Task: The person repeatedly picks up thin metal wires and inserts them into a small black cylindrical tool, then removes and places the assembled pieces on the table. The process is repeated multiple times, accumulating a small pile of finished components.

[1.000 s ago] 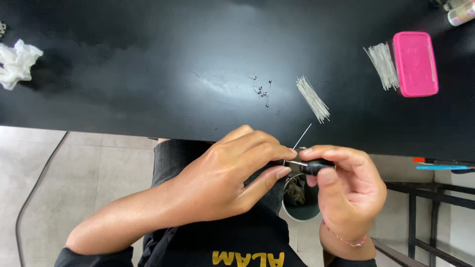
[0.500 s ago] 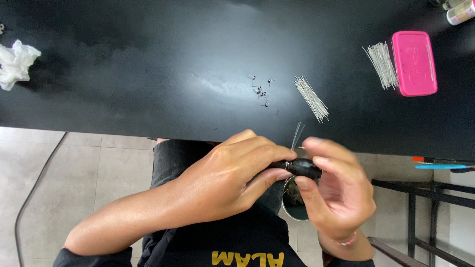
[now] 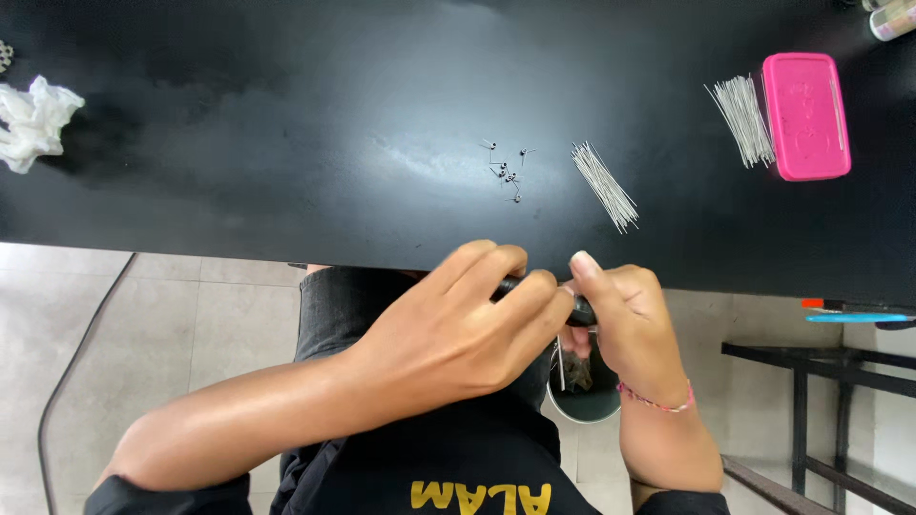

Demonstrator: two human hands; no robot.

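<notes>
My left hand (image 3: 458, 334) and my right hand (image 3: 620, 319) meet just below the near edge of the black table (image 3: 286, 191). Both are closed around a small black hand tool (image 3: 583, 311), which shows between the fingers and is mostly hidden. A thin metal wire (image 3: 560, 367) hangs down under the hands. On the table beyond them lie a loose bundle of thin metal pins (image 3: 603, 186) and a few small beaded pins (image 3: 506, 170).
A second pin bundle (image 3: 742, 119) lies beside a pink box (image 3: 806, 114) at the far right. White crumpled tissue (image 3: 33, 119) sits far left. A round dark container (image 3: 584, 401) is below my hands. A blue and orange tool (image 3: 859, 313) rests on a rack at the right.
The thin wire that stuck up above my hands toward the table no longer shows there. My right hand has rolled over the tool and closed in against the left.
</notes>
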